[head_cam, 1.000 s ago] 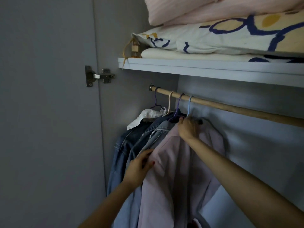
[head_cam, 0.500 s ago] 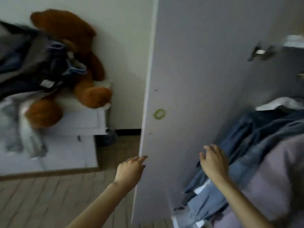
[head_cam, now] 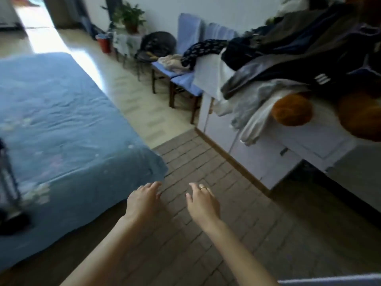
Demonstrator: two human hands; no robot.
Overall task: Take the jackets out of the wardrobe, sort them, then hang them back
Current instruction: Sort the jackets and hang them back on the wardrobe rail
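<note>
Looking down at the room, we've got both hands out in front over the brick-pattern floor (head_cam: 216,162), palms down and holding nothing. Our left hand (head_cam: 143,201) has its fingers loosely spread and relaxed, and our right hand (head_cam: 202,203) is the same, with a ring (head_cam: 203,188) on one finger. They hang side by side with a small gap between them, touching nothing.

As for jackets, there's a heap of dark clothes (head_cam: 299,52) piled on the white cabinet (head_cam: 274,153) to the right, near a brown plush toy (head_cam: 292,110). We can't tell for sure which of those are jackets, it's all pretty blurry. A blue bed (head_cam: 61,124) sits on the left, and blue chairs (head_cam: 185,79) with more clothes line the wall further back, past a potted plant (head_cam: 129,17).
</note>
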